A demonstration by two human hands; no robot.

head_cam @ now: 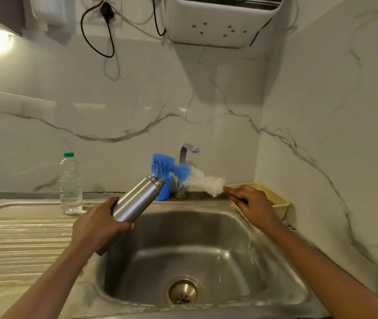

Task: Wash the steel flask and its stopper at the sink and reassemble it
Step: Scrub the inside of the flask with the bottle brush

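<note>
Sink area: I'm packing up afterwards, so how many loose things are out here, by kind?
Flask: 1
Plastic bottle: 1
Brush: 1
Cup: 1
Basket: 1
Total: 5

The left hand [98,226] grips the steel flask [137,199] low on its body. The flask is tilted, its open mouth pointing far and right, above the sink's [282,272] left rim. The right hand [250,208] holds the handle of a bottle brush [204,181] whose blurred white and blue bristles reach left toward the tap [187,155]. A blue cup [163,192] stands just behind the flask's mouth. A clear plastic bottle [70,185] stands on the table at left, and a yellow basket [275,198] sits far right.
</note>
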